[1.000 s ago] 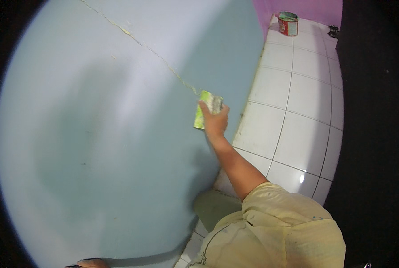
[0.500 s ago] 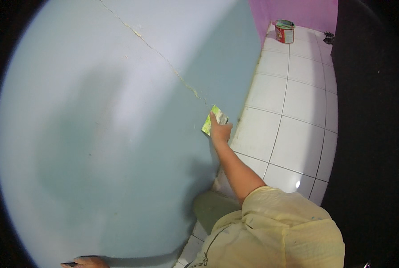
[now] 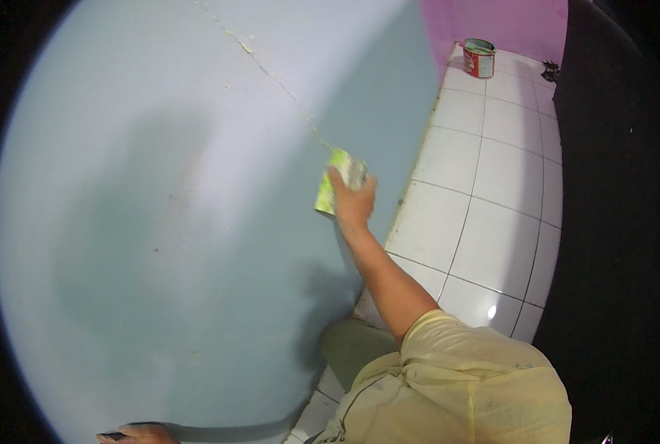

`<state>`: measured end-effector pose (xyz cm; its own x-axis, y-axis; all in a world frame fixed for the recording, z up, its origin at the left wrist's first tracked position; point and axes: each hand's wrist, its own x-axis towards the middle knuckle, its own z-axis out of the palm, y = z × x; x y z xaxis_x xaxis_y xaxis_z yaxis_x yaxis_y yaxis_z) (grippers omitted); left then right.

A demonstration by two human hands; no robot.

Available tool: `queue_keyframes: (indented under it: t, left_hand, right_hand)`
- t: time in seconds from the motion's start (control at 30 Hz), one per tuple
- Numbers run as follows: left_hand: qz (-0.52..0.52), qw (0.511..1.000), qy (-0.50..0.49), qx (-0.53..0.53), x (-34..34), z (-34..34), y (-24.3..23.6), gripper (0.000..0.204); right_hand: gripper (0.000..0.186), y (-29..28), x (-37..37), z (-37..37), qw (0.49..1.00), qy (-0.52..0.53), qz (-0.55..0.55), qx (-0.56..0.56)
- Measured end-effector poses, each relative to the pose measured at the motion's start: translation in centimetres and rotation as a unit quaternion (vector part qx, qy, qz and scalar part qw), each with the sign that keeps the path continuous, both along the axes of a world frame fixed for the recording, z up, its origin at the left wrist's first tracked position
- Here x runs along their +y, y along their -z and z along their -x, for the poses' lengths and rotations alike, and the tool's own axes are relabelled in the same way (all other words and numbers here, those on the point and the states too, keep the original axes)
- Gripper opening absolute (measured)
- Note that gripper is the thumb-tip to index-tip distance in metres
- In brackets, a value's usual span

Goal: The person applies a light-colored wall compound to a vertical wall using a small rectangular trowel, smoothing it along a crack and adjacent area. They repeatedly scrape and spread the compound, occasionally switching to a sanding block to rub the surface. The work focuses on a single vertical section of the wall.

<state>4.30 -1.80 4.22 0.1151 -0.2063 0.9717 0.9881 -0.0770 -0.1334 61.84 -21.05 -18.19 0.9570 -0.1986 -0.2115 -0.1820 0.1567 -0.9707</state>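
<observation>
My right hand (image 3: 354, 201) grips a flat yellow-green putty spreader (image 3: 324, 194) with pale smears on it, thumb laid along its face. The spreader lies against the light blue wall (image 3: 219, 296), at the lower end of a thin crack (image 3: 282, 87) with pale, rough filler along it. My left hand (image 3: 146, 434) is at the bottom left edge, by the wall and partly cut off. A small dark thing (image 3: 112, 436) shows at its fingers; its kind I cannot make out.
White floor tiles (image 3: 492, 237) run along the wall's foot on the right. A red tin (image 3: 479, 61) with green around its rim stands at the far end, near a pink wall (image 3: 507, 26). Beside it lies a crumpled black thing (image 3: 550, 72). My bent knee (image 3: 352, 344) is close to the wall.
My right hand and the spreader have moved up and left along the wall, over the crack's lower end. The view has shifted slightly. My left hand stays almost where it was.
</observation>
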Motion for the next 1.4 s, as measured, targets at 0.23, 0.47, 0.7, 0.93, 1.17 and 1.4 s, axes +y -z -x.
queue_keyframes:
  t: [0.23, 0.47, 0.7, 0.93, 1.17, 1.4]
  left_hand:
    - [-0.003, 1.0, 0.022, 0.021, -0.6, -0.8, -2.1, 0.062]
    - [0.016, 1.0, 0.026, 0.004, -1.0, -0.4, -0.8, 0.062]
    - [0.018, 0.999, 0.037, 0.013, -0.9, -1.3, -0.4, 0.065]
    - [0.019, 0.999, 0.034, 0.018, -2.2, -1.5, 0.5, 0.068]
    - [0.054, 0.998, 0.014, -0.03, -1.0, -1.8, 2.3, 0.063]
    - [0.018, 0.999, 0.037, 0.014, -1.8, 0.4, -0.2, 0.064]
  right_hand:
    - [0.092, 4.6, -1.9, -1.9, 0.994, 0.019, 0.034, 0.099]
    - [0.095, -5.8, -0.7, -0.5, 0.997, 0.001, -0.014, -0.08]
    - [0.095, 5.8, -0.4, -2.6, 0.99, 0.038, 0.061, 0.121]
    - [0.06, -17.1, -1.5, 0.0, 0.953, 0.024, -0.026, -0.3]
    - [0.033, -6.6, -7.8, -2.0, 0.775, 0.063, 0.205, -0.594]
    - [0.062, 7.4, -3.4, 1.5, 0.817, -0.073, 0.203, -0.535]
